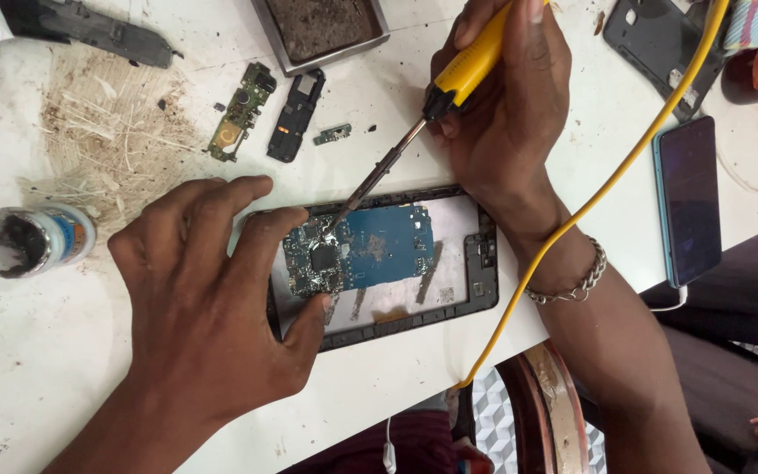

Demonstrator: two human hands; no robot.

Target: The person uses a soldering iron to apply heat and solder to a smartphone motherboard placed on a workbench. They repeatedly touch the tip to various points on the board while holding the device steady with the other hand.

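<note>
Soldering iron (449, 88) over scorched, littered white worktable (63, 351)

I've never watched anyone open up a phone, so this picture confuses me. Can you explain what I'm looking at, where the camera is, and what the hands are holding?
The one picture comes from a camera worn on the person's head, looking down at their own two bare hands over a white table.

The right hand grips a soldering iron with a yellow handle; a yellow cable runs from it across the table. Its metal tip touches a blue circuit board that sits inside an opened black phone frame. The left hand rests on the frame's end, fingers on its edge.

Around them lie small removed parts: a green board, a black plastic piece, a small open jar of dark paste, a metal tray, a phone back cover and a whole phone with a dark screen.
</note>
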